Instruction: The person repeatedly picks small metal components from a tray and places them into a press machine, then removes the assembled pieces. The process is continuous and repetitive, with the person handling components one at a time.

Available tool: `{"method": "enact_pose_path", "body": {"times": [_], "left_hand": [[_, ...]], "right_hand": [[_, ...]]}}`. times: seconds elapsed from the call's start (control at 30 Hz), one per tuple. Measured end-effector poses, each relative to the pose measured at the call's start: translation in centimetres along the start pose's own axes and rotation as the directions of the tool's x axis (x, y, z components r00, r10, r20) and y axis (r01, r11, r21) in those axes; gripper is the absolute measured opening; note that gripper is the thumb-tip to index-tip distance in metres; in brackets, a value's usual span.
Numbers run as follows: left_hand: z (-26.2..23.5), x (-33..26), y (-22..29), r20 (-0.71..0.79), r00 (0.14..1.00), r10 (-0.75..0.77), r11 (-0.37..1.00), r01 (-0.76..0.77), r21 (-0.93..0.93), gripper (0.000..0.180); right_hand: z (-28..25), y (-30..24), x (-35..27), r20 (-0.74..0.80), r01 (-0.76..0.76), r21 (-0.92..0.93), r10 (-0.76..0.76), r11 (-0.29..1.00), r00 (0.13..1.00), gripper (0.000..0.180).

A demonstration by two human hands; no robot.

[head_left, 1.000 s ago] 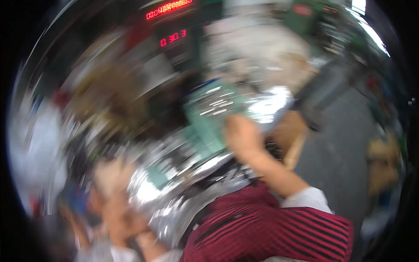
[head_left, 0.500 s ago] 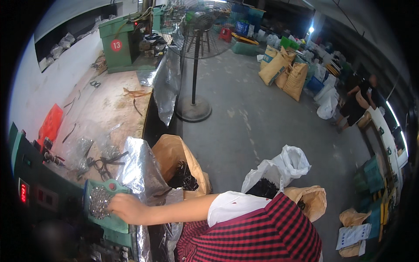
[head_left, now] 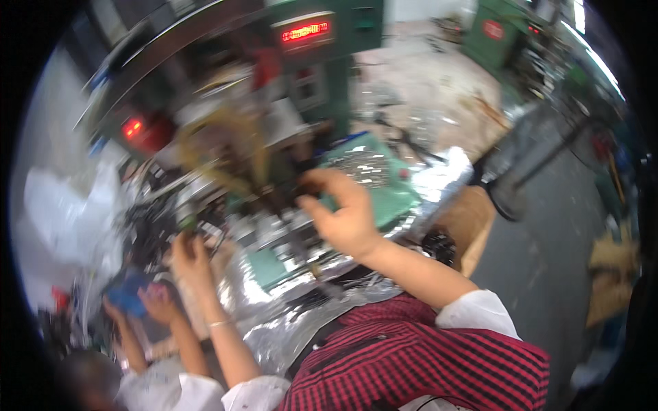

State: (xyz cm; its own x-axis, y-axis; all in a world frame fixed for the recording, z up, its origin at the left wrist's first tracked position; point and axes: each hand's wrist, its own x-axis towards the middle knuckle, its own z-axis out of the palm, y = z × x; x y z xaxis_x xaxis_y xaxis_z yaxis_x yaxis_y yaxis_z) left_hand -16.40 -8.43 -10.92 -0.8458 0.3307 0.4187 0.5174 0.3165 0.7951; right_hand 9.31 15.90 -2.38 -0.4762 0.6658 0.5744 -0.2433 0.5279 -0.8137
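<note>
Motion blurs this view. My right hand [head_left: 346,212] is beside the green press in the middle, fingers curled and thumb bent toward them; anything small between the tips is too smeared to name. Just right of it lies a green tray [head_left: 397,205] with a heap of small shiny metal parts [head_left: 363,168]. My left hand [head_left: 192,260], a thin band at its wrist, has its fingers drawn together at a pile of dark cable-like pieces [head_left: 147,236]. A small green thing [head_left: 187,224] shows at its fingertips; whether it is held is unclear.
Red digits glow on the machine's display panel [head_left: 306,31]. At the lower left a co-worker's hands [head_left: 159,303] are by a blue piece [head_left: 128,296]. White plastic bags [head_left: 68,212] are at the left. A brown paper sack [head_left: 473,219] and a fan stand [head_left: 508,198] are at the right.
The view has swung left toward the machine. My right hand has left the heap of metal parts and is now by the press. My left hand and the co-worker's hands have come into view.
</note>
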Motion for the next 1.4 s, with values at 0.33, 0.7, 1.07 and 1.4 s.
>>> {"method": "enact_pose_path", "body": {"times": [0.33,0.7,1.07,1.4], "left_hand": [[-1.6,-2.0,20.8,-0.177,0.874,0.452,0.728,-0.476,-0.493,0.012],[2.9,-6.7,22.7,0.203,0.452,0.869,0.465,-0.885,-0.019,0.021],[4.4,-6.7,20.1,0.148,0.389,0.909,0.394,-0.919,-0.005,0.024],[2.0,-6.5,14.8,0.313,0.587,0.747,0.63,-0.775,-0.048,0.031]], "right_hand": [[3.2,-3.7,-0.5,0.108,-0.272,0.417,0.25,0.867,0.962,0.048],[-6.3,1.4,-0.7,0.068,-0.28,-0.31,0.315,0.908,0.946,0.027],[-9.6,7.3,-1.6,-0.002,-0.163,-0.451,0.181,0.878,0.983,0.025],[-4.7,6.7,-3.5,0.07,-0.069,-0.84,0.234,0.538,0.97,0.011]]}}
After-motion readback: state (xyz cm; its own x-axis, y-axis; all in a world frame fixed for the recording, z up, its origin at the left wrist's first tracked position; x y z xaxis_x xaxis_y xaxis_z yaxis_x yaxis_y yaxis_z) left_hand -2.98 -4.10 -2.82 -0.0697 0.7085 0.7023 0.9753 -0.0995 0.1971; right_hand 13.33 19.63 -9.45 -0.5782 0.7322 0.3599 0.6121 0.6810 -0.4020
